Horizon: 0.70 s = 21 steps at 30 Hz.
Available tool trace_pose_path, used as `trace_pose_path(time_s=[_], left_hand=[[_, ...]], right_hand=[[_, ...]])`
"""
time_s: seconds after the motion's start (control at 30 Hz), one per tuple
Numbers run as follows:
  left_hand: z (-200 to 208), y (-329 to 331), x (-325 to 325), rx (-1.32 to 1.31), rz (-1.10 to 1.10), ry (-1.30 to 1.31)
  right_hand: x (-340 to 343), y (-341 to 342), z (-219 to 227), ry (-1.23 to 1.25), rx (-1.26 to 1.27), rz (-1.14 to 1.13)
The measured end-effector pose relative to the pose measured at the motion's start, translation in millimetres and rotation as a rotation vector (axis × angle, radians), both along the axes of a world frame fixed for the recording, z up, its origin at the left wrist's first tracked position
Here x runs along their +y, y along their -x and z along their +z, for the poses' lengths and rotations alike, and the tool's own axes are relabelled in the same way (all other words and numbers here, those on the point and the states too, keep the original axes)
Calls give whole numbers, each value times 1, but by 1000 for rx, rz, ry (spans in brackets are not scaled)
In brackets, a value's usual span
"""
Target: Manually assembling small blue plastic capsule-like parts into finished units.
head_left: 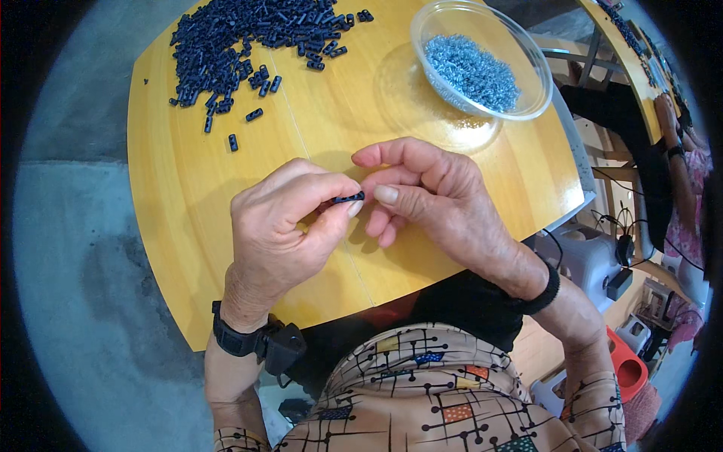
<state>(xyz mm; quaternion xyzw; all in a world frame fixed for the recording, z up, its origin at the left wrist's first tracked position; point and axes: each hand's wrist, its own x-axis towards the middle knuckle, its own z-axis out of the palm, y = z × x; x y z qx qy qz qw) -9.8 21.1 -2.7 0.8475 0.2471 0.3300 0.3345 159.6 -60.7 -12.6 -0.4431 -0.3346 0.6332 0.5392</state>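
Your left hand (pixel 282 222) has its grip pressed together, pinching a small dark blue plastic piece (pixel 349 198) between thumb and forefinger. Your right hand (pixel 425 192) meets it from the other side: its thumb tip sits just beside the piece's end, the forefinger stretched out above it and the other fingers curled underneath. Whether that right grip pinches anything of its own is hidden from view. Both hands hover over the yellow wooden worktop (pixel 181 196), the piece held right between them.

Well beyond the grip, up and to your left, lies a heap of matching dark blue pieces (pixel 241 38), with a few strays trailing toward you. Up and to your right of the grip stands a clear plastic bowl (pixel 527 56) holding a mound of small silvery-blue metal springs (pixel 471 71).

A black wristband sits on each wrist.
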Motion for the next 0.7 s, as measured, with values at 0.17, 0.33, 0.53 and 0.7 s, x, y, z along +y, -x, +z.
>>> trace_pose_path(time_s=[0.17, 0.33, 0.53, 0.7], left_hand=[[-1, 0, -1, 45, 8, -14], [-4, 2, -2, 96, 12, -2], [-3, 2, -1, 110, -8, -111], [-5, 0, -1, 120, -39, -179]], right_hand=[[-2, -1, 3, 0, -73, 33], [-4, 2, 2, -8, -136, 54], [-15, 5, 8, -64, -489, 100], [-17, 6, 9, -184, -719, 89]])
